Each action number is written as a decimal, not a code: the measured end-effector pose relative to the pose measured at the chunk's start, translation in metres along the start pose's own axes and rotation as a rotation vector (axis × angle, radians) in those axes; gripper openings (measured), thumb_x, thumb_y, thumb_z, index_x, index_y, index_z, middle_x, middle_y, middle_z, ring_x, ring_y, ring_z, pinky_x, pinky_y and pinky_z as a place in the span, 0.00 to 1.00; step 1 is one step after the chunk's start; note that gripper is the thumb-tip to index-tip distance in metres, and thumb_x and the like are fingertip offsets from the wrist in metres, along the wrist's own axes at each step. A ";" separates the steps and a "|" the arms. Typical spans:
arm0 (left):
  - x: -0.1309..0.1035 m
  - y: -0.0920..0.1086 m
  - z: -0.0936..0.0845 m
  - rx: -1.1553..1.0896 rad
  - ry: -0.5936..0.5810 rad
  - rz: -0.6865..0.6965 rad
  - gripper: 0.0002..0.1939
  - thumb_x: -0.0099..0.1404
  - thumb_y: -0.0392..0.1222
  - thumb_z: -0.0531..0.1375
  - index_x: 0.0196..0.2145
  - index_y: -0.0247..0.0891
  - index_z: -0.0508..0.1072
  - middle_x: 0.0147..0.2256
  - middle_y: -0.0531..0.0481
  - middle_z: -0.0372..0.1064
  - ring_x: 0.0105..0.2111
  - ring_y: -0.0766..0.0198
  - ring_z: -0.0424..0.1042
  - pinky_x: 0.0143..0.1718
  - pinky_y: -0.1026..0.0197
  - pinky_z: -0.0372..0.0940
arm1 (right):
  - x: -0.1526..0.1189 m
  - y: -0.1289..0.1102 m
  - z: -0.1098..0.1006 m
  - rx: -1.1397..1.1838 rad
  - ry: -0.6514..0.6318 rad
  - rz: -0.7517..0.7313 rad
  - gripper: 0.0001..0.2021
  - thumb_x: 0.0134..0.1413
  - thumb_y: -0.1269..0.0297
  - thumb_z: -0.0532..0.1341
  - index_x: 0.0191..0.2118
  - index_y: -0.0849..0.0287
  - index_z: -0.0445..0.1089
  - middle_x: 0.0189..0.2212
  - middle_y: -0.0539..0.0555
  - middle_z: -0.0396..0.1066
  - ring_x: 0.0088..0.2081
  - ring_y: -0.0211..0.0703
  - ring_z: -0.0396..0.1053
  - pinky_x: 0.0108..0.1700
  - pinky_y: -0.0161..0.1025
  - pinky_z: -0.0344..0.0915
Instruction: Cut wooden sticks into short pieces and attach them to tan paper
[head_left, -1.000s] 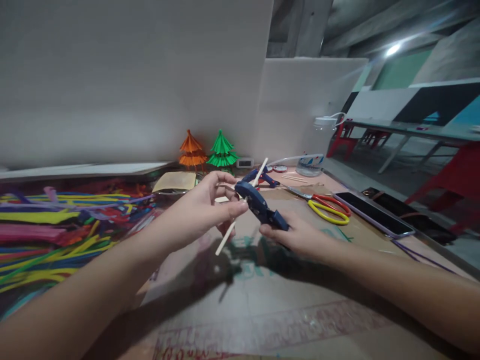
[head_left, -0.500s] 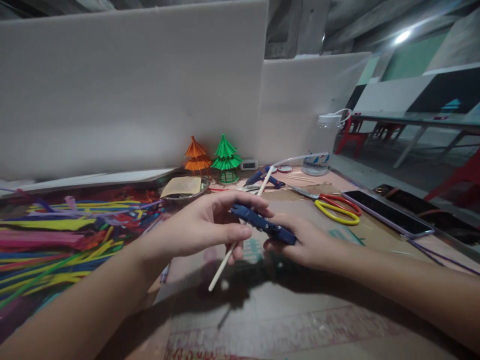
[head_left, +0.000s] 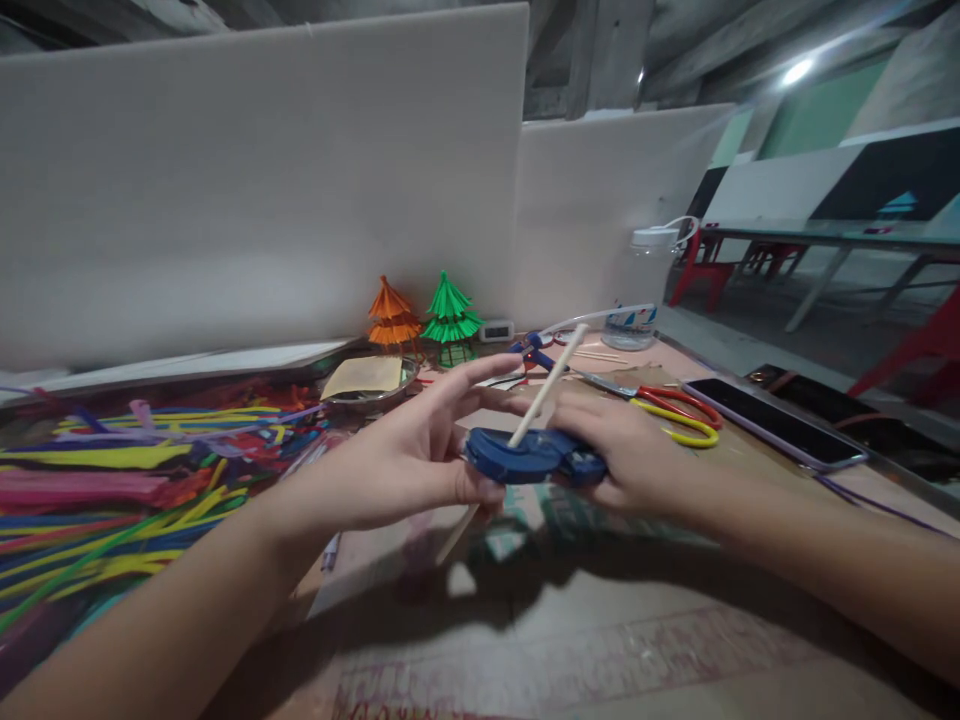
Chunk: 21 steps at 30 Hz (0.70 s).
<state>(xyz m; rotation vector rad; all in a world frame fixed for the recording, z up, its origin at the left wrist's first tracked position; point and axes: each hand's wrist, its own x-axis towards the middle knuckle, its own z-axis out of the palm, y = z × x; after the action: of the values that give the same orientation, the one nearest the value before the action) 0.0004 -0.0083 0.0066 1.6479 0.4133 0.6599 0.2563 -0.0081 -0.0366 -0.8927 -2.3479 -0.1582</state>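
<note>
Blue tool [head_left: 514, 462] levelled, right hand [head_left: 637, 450] gripping, stick [head_left: 551, 385] through, 2 model trees [head_left: 450, 312] behind

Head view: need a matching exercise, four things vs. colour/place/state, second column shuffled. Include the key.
Things:
1. stick
2. green tree
3. scissors
4. hand tool

Descriptions:
A. has one red and one yellow handle
B. dark blue, gripped by the right hand
C. stands beside the orange tree
D. pale, slanting, its upper end raised above the hands

Pairs: 1-D, 2-C, 3-A, 4-B
</note>
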 end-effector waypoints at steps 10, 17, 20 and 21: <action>0.000 0.001 0.013 0.579 0.019 0.172 0.04 0.69 0.37 0.64 0.34 0.38 0.76 0.33 0.55 0.76 0.34 0.70 0.72 0.39 0.70 0.66 | 0.000 0.026 -0.049 -0.587 0.452 -0.393 0.04 0.62 0.60 0.62 0.38 0.52 0.72 0.28 0.52 0.70 0.29 0.44 0.66 0.31 0.43 0.63; 0.003 -0.007 0.011 0.684 -0.084 0.225 0.06 0.71 0.37 0.62 0.35 0.38 0.78 0.35 0.51 0.78 0.36 0.66 0.75 0.41 0.67 0.65 | -0.004 0.039 -0.045 -0.645 0.392 -0.345 0.15 0.59 0.42 0.63 0.34 0.48 0.73 0.26 0.51 0.70 0.30 0.46 0.68 0.34 0.47 0.66; 0.004 -0.009 0.010 0.707 -0.096 0.226 0.06 0.71 0.37 0.62 0.35 0.38 0.78 0.35 0.50 0.78 0.36 0.66 0.75 0.41 0.66 0.65 | -0.004 0.041 -0.045 -0.611 0.379 -0.334 0.16 0.59 0.41 0.63 0.35 0.47 0.73 0.27 0.51 0.70 0.31 0.46 0.67 0.35 0.48 0.66; 0.004 -0.009 0.009 0.716 -0.103 0.226 0.06 0.71 0.37 0.62 0.35 0.38 0.78 0.36 0.50 0.78 0.37 0.65 0.75 0.41 0.66 0.65 | -0.004 0.041 -0.045 -0.595 0.364 -0.316 0.16 0.59 0.40 0.62 0.36 0.47 0.73 0.27 0.51 0.69 0.31 0.46 0.67 0.36 0.48 0.66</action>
<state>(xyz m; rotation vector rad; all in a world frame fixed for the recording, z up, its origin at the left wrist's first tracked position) 0.0103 -0.0115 -0.0020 2.4246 0.4169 0.6249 0.3079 0.0069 -0.0071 -0.6649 -2.0957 -1.0970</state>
